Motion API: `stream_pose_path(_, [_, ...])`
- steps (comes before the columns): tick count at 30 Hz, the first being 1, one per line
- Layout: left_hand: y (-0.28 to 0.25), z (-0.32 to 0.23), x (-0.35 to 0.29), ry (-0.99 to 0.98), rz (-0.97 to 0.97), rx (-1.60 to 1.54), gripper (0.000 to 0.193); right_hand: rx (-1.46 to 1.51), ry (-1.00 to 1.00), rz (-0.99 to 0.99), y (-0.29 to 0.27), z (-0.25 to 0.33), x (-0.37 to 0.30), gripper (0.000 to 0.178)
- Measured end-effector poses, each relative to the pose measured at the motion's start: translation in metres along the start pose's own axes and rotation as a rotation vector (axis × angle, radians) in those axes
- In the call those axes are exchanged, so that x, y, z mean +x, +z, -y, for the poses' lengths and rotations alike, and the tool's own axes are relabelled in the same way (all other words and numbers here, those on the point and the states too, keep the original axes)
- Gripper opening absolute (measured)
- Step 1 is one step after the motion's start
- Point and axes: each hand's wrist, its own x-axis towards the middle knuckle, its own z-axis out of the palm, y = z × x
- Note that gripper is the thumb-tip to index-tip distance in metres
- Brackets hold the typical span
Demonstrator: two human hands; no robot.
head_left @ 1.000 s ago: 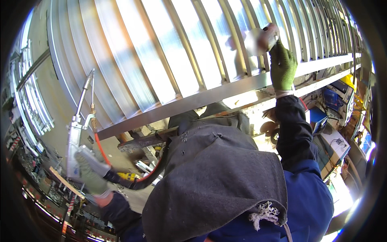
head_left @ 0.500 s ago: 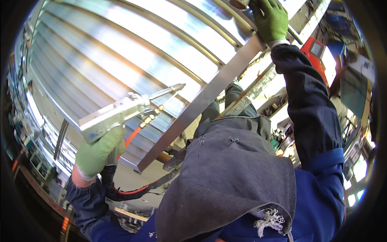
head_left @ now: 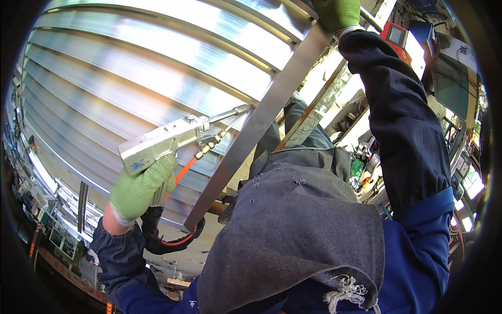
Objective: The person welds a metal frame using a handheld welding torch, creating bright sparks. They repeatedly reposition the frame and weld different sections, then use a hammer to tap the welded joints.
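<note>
My left hand (head_left: 144,188), in a green glove, is wrapped round the grip of a silver handheld welding gun (head_left: 162,138). An orange hose (head_left: 186,170) with brass fittings runs along the gun, and a black cable drops from its grip. The nozzle (head_left: 236,112) points at the inner edge of a flat metal frame bar (head_left: 272,102), where slats meet it; whether it touches I cannot tell. My right hand (head_left: 337,13), also gloved in green, is at the far end of the bar, its fingers cut off by the top of the picture.
Long shiny metal slats (head_left: 120,89) fill the left and middle. A dark grey apron (head_left: 298,209) covers my front. To the right stand a red machine with a small screen (head_left: 396,35) and a grey-green vented box (head_left: 452,81). Shelves and clutter line the far left.
The welding gun has moved right, bringing its nozzle up to the frame bar. My right hand has shifted up and slightly left in the picture, its fingers now out of sight.
</note>
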Motion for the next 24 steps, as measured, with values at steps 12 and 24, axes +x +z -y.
stream_pose_path(12, [0.000,0.007,0.000,0.010,0.000,-0.003,0.035,-0.098,0.115,0.184,0.033,-0.054,-0.013,0.046])
stream_pose_path(24, [0.000,0.010,-0.003,0.010,0.019,-0.029,0.036,0.085,0.171,0.234,0.028,-0.052,-0.018,0.050])
